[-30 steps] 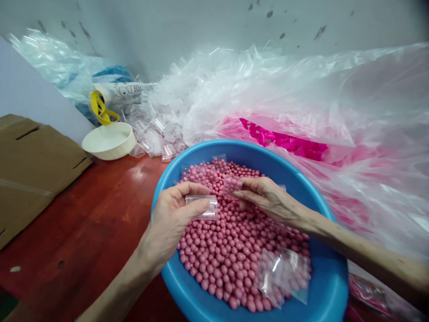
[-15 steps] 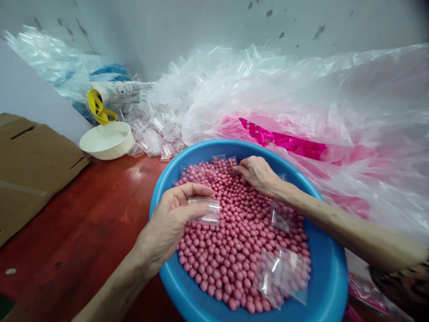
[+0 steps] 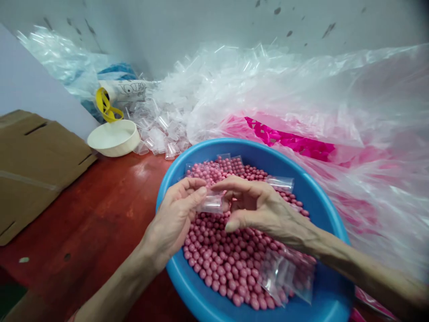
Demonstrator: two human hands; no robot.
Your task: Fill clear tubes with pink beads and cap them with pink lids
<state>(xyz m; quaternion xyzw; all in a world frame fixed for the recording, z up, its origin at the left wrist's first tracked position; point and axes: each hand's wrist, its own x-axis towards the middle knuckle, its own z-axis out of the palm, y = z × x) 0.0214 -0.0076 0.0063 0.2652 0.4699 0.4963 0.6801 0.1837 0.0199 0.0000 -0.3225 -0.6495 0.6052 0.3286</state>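
Observation:
My left hand (image 3: 172, 217) pinches a small clear plastic sleeve (image 3: 212, 205) between thumb and fingers, above the tub's contents. Close against the sleeve's right end is my right hand (image 3: 268, 210), its index finger stretched over the sleeve and its thumb held apart below. The inner fingers of that hand are partly hidden. Beneath both hands, pink round beads (image 3: 224, 264) fill a blue plastic tub (image 3: 335, 228). Several clear sleeves lie on the beads, among them an overlapping group (image 3: 288, 273) at the lower right and another sleeve (image 3: 281, 183) near the right wall.
A white round dish (image 3: 115, 138) stands left of the tub on the red surface (image 3: 110, 214), beside a roll of yellow tape (image 3: 106, 105). Behind are heaped clear sleeves (image 3: 164, 123) and plastic bags with bright pink pieces (image 3: 291, 141). A cardboard box (image 3: 40, 165) is at the left.
My right hand has come back from the far part of the beads to the sleeve's right end. My left hand keeps hold of the sleeve. The view has shifted slightly.

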